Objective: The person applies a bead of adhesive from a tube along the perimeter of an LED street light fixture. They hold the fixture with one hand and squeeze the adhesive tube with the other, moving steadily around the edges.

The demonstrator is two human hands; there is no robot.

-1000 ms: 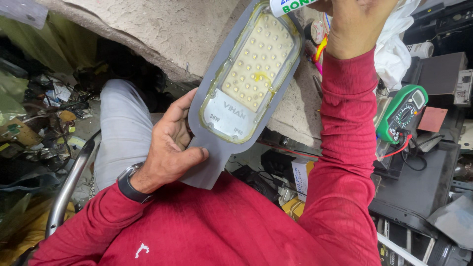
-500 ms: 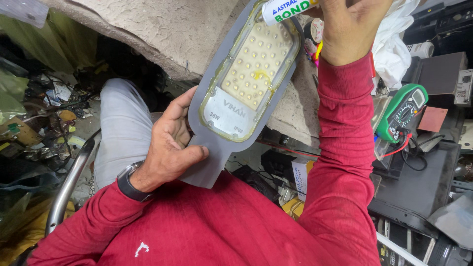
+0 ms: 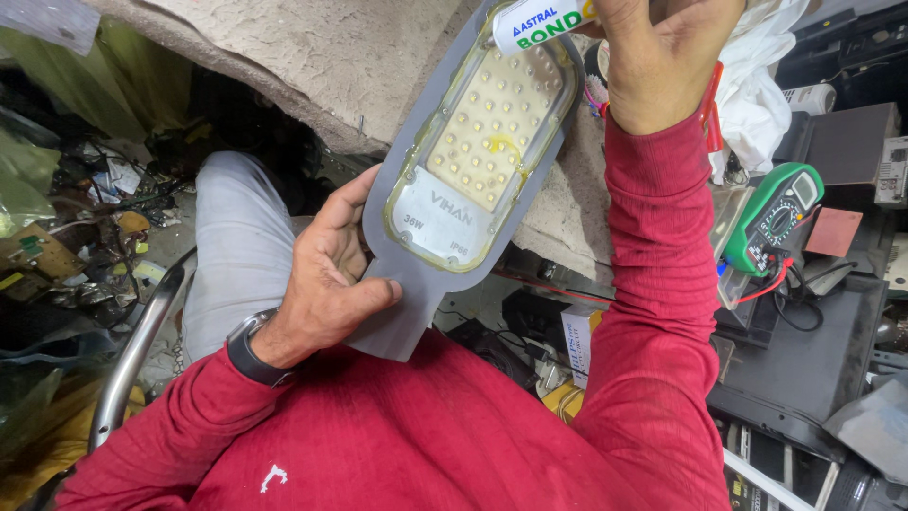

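My left hand [image 3: 326, 284] grips the narrow stem end of a grey LED street-light housing [image 3: 473, 170], holding it tilted up over my lap. Its clear lens shows rows of small LEDs and a yellowish bead around the rim. My right hand [image 3: 662, 52] is raised at the lamp's top end and squeezes a white adhesive tube [image 3: 539, 21] with its tip at the upper edge of the lens. Both arms wear red sleeves, and a black watch sits on my left wrist.
A green multimeter [image 3: 776, 218] with red and black leads lies at the right on dark equipment. A rough stone slab [image 3: 312, 57] sits behind the lamp. White cloth [image 3: 757, 85] hangs at top right. Scrap parts and circuit boards [image 3: 57, 255] litter the left floor. A metal chair arm [image 3: 142, 350] is lower left.
My right hand and the adhesive tube have shifted slightly down and left along the lamp's top edge. The left hand and the lamp stay put.
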